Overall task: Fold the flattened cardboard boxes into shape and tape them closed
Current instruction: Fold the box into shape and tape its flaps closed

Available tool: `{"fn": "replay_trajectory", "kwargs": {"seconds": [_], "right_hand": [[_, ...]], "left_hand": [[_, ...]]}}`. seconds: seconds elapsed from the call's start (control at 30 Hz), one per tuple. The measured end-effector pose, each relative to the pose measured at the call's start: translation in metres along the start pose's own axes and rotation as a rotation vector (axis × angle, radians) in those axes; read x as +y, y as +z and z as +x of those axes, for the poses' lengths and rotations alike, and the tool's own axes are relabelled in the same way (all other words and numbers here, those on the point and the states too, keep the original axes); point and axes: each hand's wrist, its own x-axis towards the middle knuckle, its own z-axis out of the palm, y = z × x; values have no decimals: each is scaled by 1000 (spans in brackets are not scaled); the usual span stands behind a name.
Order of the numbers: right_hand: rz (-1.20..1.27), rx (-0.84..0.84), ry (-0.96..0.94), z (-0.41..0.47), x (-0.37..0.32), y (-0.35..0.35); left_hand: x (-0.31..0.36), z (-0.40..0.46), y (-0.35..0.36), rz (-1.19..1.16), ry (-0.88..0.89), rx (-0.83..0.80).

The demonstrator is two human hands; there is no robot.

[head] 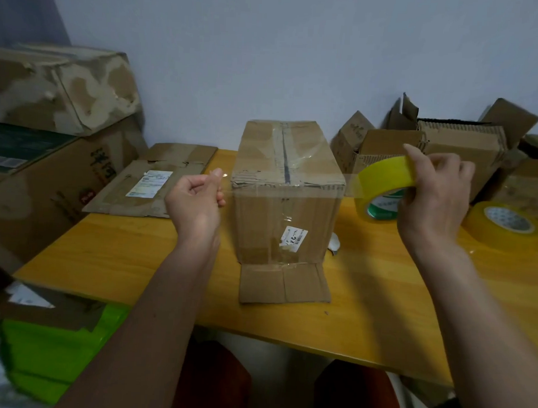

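Clear tape strip (288, 181) stretched taut in front of the upright cardboard box (288, 189) on the wooden table (131, 260).

Left hand (196, 198) pinching the free end, right hand (431, 194) gripping the yellow tape roll (381, 189), likely keeping tension for a flat band across the box edge.

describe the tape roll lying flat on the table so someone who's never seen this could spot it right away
Start at the wooden table and go to its far right edge, past the upright box in the middle. The flat tape roll lies there on its side, hole facing up, untouched. The other roll is held on edge in the right hand.
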Motion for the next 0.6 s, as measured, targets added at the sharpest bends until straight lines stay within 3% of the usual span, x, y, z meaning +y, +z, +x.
{"fn": "replay_trajectory", "kwargs": {"seconds": [0.6], "right_hand": [[64, -166, 77, -11, -2, 36]], "left_hand": [[-34, 8, 7, 120, -221, -117]]}}
